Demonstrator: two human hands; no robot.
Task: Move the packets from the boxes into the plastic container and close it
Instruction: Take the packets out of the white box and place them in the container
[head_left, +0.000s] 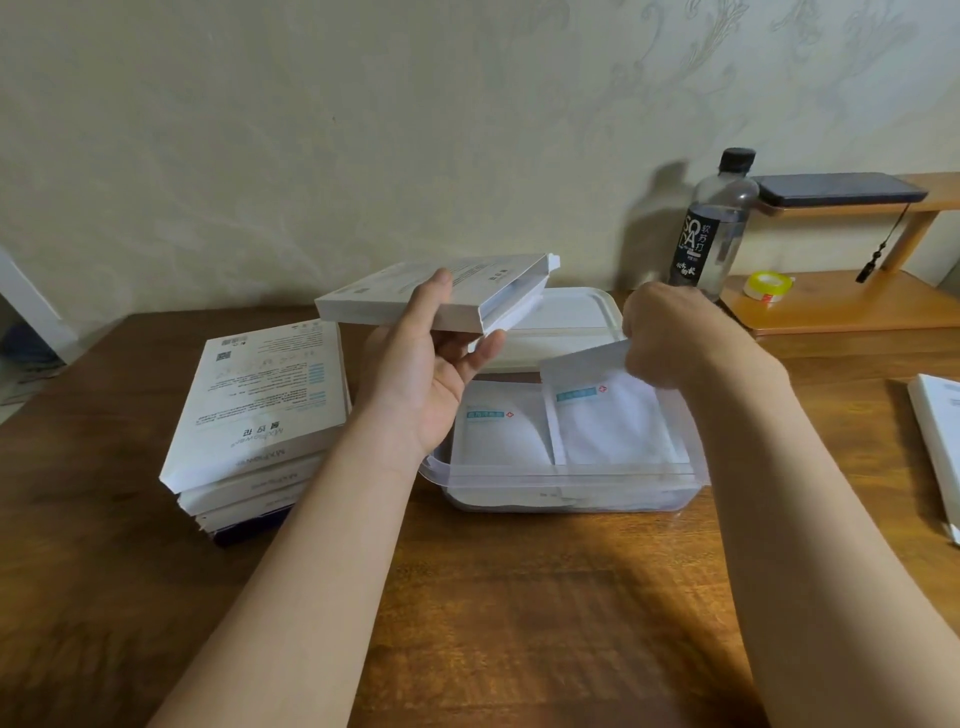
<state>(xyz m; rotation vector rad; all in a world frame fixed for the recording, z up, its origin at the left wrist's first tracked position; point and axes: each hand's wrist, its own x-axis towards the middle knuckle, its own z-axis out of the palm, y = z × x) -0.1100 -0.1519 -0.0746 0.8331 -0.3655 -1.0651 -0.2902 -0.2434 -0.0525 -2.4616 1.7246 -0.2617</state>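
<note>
Fingers (485, 347) of my left hand (415, 384) curl round an open box (374, 296), raised off the table (519, 597). Right hand (670, 332) pinches a packet (608, 410) by its top edge, lower end in the clear container (571, 473). Lid (566, 312) lies behind.

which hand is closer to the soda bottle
Right. The right hand, pinching a packet over the container, is just in front of the bottle. The left hand grips an open box well to the bottle's left.
</note>
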